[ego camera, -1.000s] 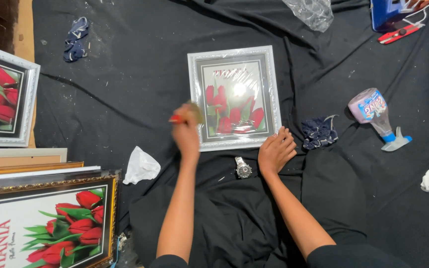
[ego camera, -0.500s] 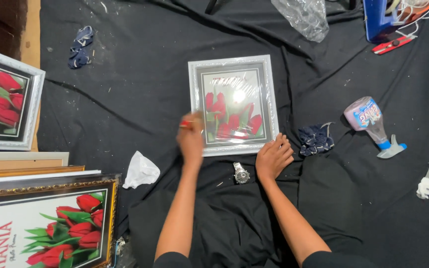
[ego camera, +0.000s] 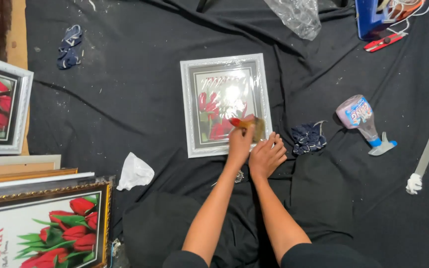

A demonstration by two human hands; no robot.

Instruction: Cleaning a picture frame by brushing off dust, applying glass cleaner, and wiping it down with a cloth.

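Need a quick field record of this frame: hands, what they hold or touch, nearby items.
left hand: left hand grips a brush with a red handle, bristles over the lower right part of the framed picture
right hand: right hand open, fingers resting on the frame's lower right corner
framed picture: silver frame, red tulip print, flat on black cloth
near hands: wristwatch, dark blue rag
further right: spray bottle lying on its side
left side: white crumpled tissue, stacked frames

Glossy film-wrapped silver frame (ego camera: pixel 224 104), matt black cloth (ego camera: pixel 135 99), plastic spray bottle (ego camera: pixel 361 119)
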